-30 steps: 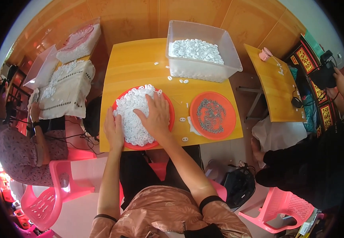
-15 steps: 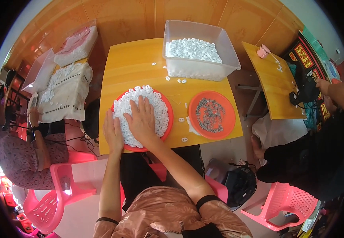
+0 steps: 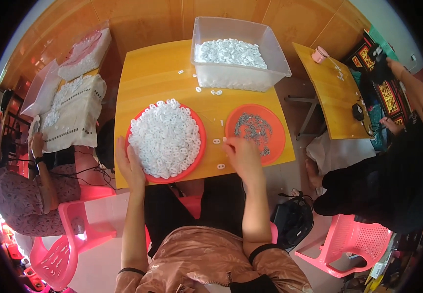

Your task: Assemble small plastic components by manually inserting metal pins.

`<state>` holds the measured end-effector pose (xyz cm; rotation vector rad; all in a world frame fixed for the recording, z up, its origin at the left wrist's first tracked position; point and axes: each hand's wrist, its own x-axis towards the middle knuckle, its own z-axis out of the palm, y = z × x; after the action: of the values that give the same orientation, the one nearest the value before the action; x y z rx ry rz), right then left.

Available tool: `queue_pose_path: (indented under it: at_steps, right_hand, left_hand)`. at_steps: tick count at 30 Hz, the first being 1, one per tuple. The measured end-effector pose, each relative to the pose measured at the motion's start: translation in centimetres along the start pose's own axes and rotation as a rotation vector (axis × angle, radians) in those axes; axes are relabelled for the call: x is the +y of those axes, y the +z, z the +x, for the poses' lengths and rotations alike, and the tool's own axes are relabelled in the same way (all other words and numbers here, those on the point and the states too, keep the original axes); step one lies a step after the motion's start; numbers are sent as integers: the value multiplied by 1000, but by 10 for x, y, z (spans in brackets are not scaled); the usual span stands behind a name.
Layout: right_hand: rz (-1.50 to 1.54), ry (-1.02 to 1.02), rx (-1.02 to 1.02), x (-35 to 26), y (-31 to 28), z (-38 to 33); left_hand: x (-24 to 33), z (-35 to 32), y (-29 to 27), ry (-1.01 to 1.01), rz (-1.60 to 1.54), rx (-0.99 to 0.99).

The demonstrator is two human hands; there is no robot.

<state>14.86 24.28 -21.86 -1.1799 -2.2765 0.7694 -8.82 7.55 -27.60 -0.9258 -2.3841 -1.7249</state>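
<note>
Left hand [image 3: 131, 165]: spread wide, beside red tray [image 3: 199, 158]
Right hand [image 3: 245, 158]: curled, at orange plate [image 3: 278, 139]; contents, I can't discern
Red tray: white pieces [image 3: 165, 139], heaped
Orange plate: metal pins [image 3: 253, 128]

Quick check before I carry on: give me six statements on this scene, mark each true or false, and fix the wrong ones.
1. The left hand and the right hand are both bare. True.
2. White pieces are heaped on the red tray. True.
3. The right hand rests on that heap. False: the right hand is at the near left edge of the orange tray.
4. The clear bin and the orange tray are on the same table. True.
5. The clear bin is empty. False: it holds more white pieces.
6. The left hand is a closed fist. False: it is open, by the red tray's left rim.
</note>
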Motion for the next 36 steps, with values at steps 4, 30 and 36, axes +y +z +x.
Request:
queue_pose_path:
  at_steps: [4, 30, 36]
  right_hand:
    - [-158, -26, -232, 2, -15, -21]
    - [958, 13, -508, -36, 12, -52]
    - [1320, 250, -775, -39, 30, -50]
  left_hand:
    - [46, -12, 4, 154, 65, -2]
    - [97, -102, -2, -512, -703, -580]
    - [75, -104, -12, -468, -791, -509]
